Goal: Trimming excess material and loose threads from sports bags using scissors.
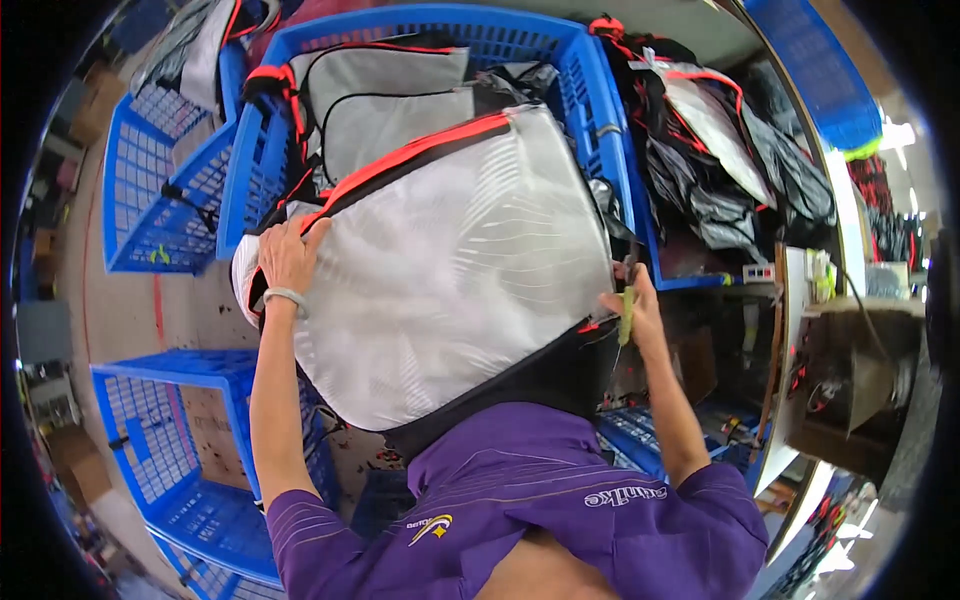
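A large grey-white sewn bag piece point(450, 260) with pale printed lines, black edging and an orange-red zipper strip point(420, 160) lies tilted across my lap and the crate in front. My left hand point(288, 255) grips its upper left edge, by the end of the orange-red strip. At its right edge my right hand point(640, 305) is closed around scissors point(627, 312) with a yellow-green handle. Their dark blades point away from me, beside the fabric edge. Some of the right fingers are hidden behind the tool and fabric.
A blue plastic crate point(430, 18) holding more grey panels point(400, 130) stands ahead. Another crate at right holds black, grey and red sewn pieces point(710, 150). Blue crates point(165, 190) stand at far left, and another crate point(170, 375) sits nearer. Shelving point(790, 350) borders my right.
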`<state>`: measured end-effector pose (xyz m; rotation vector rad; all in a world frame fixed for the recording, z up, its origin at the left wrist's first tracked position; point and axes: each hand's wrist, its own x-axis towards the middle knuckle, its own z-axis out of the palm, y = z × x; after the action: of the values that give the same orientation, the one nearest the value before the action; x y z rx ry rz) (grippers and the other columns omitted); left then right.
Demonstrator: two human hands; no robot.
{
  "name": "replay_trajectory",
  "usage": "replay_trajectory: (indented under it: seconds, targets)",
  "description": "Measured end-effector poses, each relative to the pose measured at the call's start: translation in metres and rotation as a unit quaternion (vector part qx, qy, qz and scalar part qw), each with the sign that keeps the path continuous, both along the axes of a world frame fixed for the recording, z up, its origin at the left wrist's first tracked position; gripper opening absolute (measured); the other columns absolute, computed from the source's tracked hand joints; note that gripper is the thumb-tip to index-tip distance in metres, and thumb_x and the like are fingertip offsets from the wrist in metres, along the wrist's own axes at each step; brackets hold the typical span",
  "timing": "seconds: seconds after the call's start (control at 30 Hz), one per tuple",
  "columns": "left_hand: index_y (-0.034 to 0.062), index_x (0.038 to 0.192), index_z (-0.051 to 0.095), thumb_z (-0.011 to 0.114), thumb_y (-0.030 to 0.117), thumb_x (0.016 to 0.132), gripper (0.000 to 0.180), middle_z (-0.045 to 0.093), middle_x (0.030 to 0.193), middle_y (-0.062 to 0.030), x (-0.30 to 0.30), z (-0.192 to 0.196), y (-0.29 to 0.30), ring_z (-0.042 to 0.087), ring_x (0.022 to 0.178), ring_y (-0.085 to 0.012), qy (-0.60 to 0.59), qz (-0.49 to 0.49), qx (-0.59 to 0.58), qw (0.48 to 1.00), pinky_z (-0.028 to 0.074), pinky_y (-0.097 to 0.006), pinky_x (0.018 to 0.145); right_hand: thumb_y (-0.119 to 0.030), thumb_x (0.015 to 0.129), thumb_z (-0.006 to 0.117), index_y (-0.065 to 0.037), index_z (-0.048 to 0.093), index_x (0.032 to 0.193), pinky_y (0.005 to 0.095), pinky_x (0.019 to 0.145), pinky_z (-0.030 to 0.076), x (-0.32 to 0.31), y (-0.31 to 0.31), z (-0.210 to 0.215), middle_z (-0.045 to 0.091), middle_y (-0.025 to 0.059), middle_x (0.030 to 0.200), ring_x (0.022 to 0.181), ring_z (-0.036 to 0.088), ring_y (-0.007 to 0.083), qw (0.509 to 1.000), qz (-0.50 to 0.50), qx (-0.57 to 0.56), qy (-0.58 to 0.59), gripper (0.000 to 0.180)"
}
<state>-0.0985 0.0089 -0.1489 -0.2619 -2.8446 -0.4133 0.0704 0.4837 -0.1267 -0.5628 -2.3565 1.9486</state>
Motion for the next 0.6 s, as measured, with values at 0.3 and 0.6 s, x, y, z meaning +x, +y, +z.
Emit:
replay_trajectory:
  seconds: [0.3,0.6]
  targets:
    - [0.0091,0.085,0.071,0.036,0.064,0.09,0.065,0.066,0.091,-0.0227,-0.015,0.081,0.032,0.064,0.091,-0.0375,-0.221,-0.013,-0.15,0.964,0.05,-0.046,0.08,-0.011,0.056,0.086,-0.009,0.049,0.08,0.0223,0.061,0.035,0.011,-0.014,0.086,0.043,-0.0042,0.074,0.07,0.044,0.0087,0.998,-0.018,-0.051,0.031,0.044]
    - [0.0091,0.095,0.07,0.045,0.039,0.093,0.039,0.068,0.088,-0.012,-0.066,0.227,0.109,0.065,0.087,-0.03,-0.022,-0.382,-0.435,0.815,0.051,-0.043,0.072,-0.004,0.066,0.071,-0.006,0.055,0.091,0.0235,0.067,0.043,0.043,0.045,0.245,0.055,-0.001,0.078,0.07,0.054,0.0111,0.987,-0.123,-0.024,0.099,0.029]
